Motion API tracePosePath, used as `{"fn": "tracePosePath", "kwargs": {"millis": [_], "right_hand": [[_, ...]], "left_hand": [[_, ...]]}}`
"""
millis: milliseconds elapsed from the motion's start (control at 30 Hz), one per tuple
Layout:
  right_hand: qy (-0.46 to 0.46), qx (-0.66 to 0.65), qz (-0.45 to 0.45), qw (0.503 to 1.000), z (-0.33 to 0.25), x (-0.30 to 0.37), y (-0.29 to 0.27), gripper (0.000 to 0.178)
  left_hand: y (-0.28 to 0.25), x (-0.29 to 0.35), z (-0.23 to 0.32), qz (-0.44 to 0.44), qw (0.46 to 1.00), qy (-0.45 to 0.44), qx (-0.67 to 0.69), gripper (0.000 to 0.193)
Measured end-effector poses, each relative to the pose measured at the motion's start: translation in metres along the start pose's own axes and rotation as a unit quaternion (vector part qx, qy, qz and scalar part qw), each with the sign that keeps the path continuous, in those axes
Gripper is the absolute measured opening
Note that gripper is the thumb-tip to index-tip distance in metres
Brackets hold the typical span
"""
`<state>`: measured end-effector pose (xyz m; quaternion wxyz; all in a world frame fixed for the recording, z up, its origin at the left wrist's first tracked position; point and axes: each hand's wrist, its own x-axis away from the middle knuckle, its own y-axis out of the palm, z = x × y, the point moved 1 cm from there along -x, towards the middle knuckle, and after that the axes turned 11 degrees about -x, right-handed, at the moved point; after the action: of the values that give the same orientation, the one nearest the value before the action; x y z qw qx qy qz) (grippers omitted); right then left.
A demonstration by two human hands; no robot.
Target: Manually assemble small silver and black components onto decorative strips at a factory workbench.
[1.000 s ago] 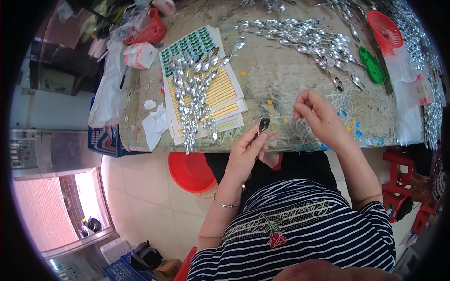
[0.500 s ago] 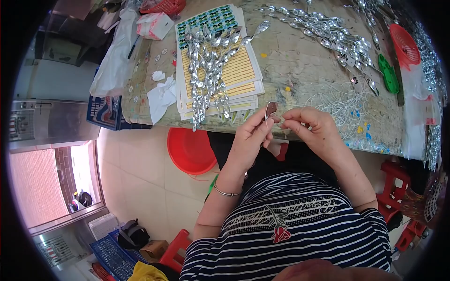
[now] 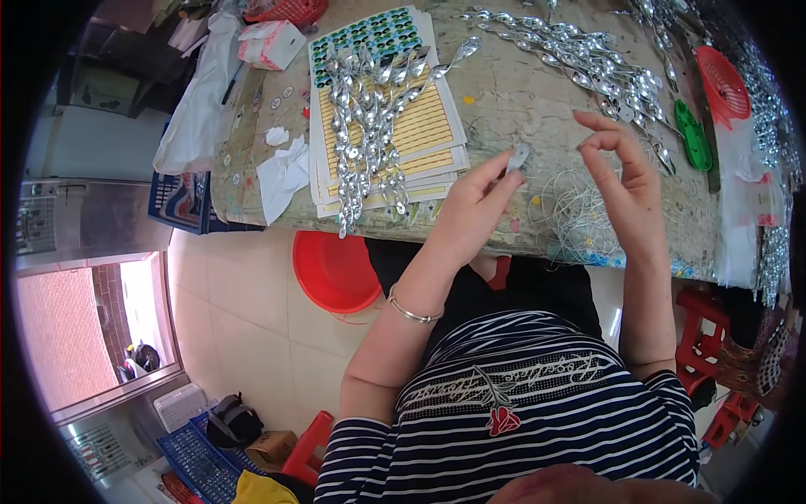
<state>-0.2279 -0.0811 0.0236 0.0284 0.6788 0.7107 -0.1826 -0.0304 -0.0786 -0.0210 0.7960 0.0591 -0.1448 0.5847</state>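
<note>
My left hand (image 3: 478, 206) pinches a small shiny silver piece (image 3: 519, 158) between thumb and fingers, just over the table's near edge. Its exact kind does not show; it resembles one leaf of the twisted silver strips. To the right, my right hand (image 3: 625, 181) is raised with its index finger stretched out. Thumb and another finger meet at their tips, and anything thin between them is too small to make out. A loose tangle of clear thread (image 3: 578, 206) lies between and below the hands. Twisted silver strips (image 3: 353, 134) lie on printed sheets (image 3: 437, 126) to the left.
More silver strips (image 3: 588, 63) lie at the back right, near a green tool (image 3: 693, 134) and a red plastic basket (image 3: 724, 84). Crumpled tissue (image 3: 284, 178) and a tissue pack (image 3: 270, 44) sit at left. A red basin (image 3: 332, 269) stands on the floor.
My hands have moved apart: the right went up and to the right, the left slightly forward and right with the silver piece. The thread tangle has shifted left.
</note>
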Motion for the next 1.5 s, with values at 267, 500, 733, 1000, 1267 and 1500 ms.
{"fn": "tracePosePath", "kwargs": {"millis": [267, 500, 733, 1000, 1267, 1500], "right_hand": [[0.036, -0.160, 0.115, 0.980, -0.001, 0.003, -0.029, 0.009], [0.123, -0.165, 0.084, 0.975, 0.013, 0.009, -0.020, 0.008], [0.152, -0.136, -0.015, 0.979, 0.017, 0.012, 0.016, 0.006], [0.153, -0.165, -0.024, 0.974, 0.002, 0.007, 0.043, 0.006], [0.166, -0.131, -0.034, 0.977, -0.007, 0.009, 0.048, 0.003], [0.157, -0.109, -0.044, 0.981, -0.007, 0.013, 0.048, 0.003]], "left_hand": [[0.018, -0.046, 0.019, 0.110, 0.828, 0.321, -0.447, 0.035], [-0.007, -0.041, 0.002, 0.134, 0.931, 0.235, -0.245, 0.035], [-0.005, -0.010, 0.003, 0.089, 0.992, 0.083, 0.016, 0.035], [-0.007, 0.013, -0.006, 0.043, 0.989, 0.079, 0.120, 0.038], [-0.007, 0.022, -0.013, 0.037, 0.985, 0.103, 0.136, 0.038], [-0.005, 0.027, -0.013, 0.063, 0.985, 0.123, 0.107, 0.038]]}}
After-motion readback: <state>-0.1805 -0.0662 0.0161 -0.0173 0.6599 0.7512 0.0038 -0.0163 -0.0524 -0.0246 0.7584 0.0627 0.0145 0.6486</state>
